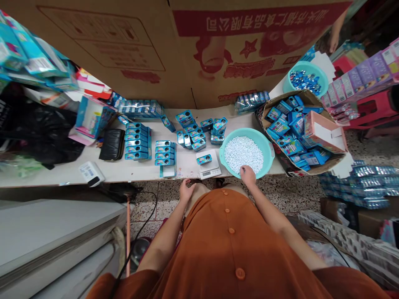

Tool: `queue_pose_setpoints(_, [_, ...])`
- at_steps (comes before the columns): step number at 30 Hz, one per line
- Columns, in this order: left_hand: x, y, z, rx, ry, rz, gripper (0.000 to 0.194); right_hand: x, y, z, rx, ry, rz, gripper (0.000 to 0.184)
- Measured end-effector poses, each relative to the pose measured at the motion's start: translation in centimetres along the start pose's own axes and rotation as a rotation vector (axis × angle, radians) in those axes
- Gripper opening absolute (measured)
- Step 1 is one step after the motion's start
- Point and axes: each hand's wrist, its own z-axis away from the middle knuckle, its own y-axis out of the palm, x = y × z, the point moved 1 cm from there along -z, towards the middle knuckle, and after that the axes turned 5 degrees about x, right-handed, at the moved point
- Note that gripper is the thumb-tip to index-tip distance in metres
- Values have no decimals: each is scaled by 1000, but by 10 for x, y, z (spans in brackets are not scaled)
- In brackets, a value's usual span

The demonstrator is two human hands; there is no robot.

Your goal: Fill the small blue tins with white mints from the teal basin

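My right hand (248,176) dips over the near rim of a turquoise basin (269,158), its fingers bunched together among small white tablets (243,151). What lies between those fingertips is mostly hidden. Just below the table edge, my left hand (187,191) rests by my knee with its fingers loosely apart, holding nothing. Between the hands, on the table, a small blue tin (204,159) sits on a white digital scale (210,169). Left of the scale, blue tins (165,153) stand in a stacked row. Further tins (196,136) lie in a loose group behind the scale.
A cardboard box (262,120) full of blue packets stands right of the basin. Behind it is another turquoise basin (324,81) of shiny blue pieces. A large carton (187,54) walls off the back. A black wallet (111,144) lies left. Another person's hand (334,41) shows top right.
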Motion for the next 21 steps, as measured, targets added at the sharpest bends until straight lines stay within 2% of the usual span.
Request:
queue_pose_setpoints(7, [3,6,-5,-19,29,66,41,-1,2,-1,-5,-6,-4,26])
queue_pose_setpoints(12, [6,6,-2,-26,44,68,42,-7,4,-7,65,-15,-46,22])
queue_pose_setpoints(16, [13,3,5,-27,51,75,42,-7,5,-22,140,-98,-34,29])
queue_pose_setpoints(21, [30,-5,20,-44,30,89,42,11,12,-43,180,-101,-23,40])
